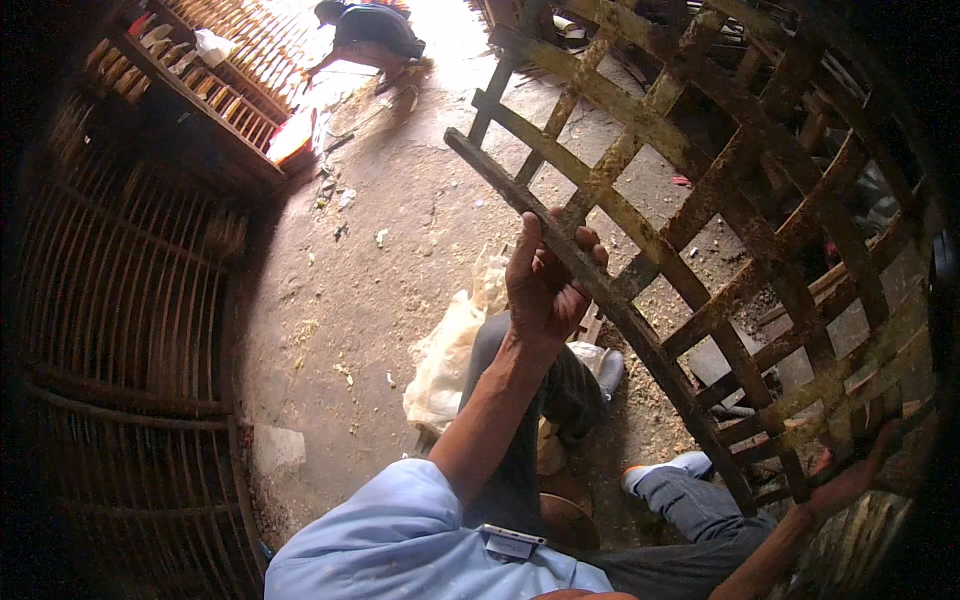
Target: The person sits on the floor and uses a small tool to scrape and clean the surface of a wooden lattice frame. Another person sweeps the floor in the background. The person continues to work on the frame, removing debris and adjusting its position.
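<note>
I hold a large lattice panel (655, 355) of crossed wooden or bamboo slats, tilted up on my right side. My left hand (548, 285) closes on its thick edge strip, thumb on one side and fingers on the other. Low on the right, my right hand (845, 485) grips the panel's bottom edge near the corner; the slats and shadow partly hide its fingers. The slats look worn, with yellowish and dark patches, and gaps between them show the floor.
A cream sack (435, 365) lies by my left leg. Slatted panels (120, 300) stand along the left side, below a wooden shelf or rack (190, 85). Farther off, a person (375, 40) bends low over the floor. Debris litters the concrete floor (330, 260).
</note>
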Tool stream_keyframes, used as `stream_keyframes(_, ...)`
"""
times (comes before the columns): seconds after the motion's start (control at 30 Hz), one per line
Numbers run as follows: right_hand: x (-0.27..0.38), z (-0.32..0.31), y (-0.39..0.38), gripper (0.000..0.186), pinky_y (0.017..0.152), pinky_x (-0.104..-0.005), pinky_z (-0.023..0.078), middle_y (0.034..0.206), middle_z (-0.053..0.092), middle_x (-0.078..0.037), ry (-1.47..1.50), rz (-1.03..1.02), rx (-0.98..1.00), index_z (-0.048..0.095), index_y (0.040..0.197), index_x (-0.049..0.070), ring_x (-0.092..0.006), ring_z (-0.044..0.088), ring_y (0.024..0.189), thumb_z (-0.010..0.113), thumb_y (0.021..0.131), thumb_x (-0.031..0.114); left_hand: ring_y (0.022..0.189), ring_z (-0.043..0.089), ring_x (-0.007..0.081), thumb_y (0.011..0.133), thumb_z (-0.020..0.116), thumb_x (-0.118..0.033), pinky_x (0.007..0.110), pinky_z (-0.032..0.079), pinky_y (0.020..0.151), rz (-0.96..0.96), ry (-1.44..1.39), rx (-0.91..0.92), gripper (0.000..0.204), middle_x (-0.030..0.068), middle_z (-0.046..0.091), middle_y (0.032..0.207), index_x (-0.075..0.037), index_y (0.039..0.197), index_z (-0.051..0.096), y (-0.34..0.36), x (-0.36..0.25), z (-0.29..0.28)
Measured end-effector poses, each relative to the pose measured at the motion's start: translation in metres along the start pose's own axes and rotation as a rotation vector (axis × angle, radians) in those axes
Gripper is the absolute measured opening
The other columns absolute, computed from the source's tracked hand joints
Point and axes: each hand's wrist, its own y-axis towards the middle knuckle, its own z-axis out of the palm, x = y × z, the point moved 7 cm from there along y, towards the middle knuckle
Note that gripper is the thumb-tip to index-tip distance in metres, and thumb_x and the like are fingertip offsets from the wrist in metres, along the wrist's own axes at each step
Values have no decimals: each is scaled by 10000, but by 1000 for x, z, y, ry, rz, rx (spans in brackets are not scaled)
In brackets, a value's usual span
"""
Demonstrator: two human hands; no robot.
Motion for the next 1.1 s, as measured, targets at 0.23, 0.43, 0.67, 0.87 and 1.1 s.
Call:
stream_keyframes(0.23,20,6,8,502,1109,-494,399,1505,360,-231,77,-126,-6,386,1465,20,-376,405,1365,493,1027,239,865,615,226,952,449,-628,408,597,805,-47,83,238,617,90,576,915,-28,1004,579,-7,9,23)
stream_keyframes(0.43,-10,8,5,517,1118,-498,387,1512,345,-227,349,197,-4,369,1473,22,-389,410,1354,527,1009,188,889,638,236,986,447,-548,461,570,843,-42,421,93,524,124,631,979,-52,985,617,3,7,5)
stream_keyframes(0.67,-26,6,6,466,1099,-483,417,1491,372,-228,218,113,-18,382,1473,60,-372,435,1335,467,1027,162,1030,627,237,1023,466,-355,420,532,878,82,420,82,381,115,639,1134,-53,1241,543,0,4,16)
stream_keyframes(0.87,-13,2,5,480,1064,-465,459,1481,382,-240,134,85,-33,367,1489,76,-361,469,1305,467,1031,179,1012,608,299,1018,467,-234,451,513,862,-151,298,327,347,181,564,1206,38,1230,507,-5,20,30)
stream_keyframes(1.1,-61,9,-7,519,1034,-427,468,1458,418,-209,425,438,-81,394,1474,66,-308,503,1263,457,1031,328,969,667,288,971,557,-319,412,604,768,284,733,-119,498,201,605,1129,39,1301,454,1,-14,6)
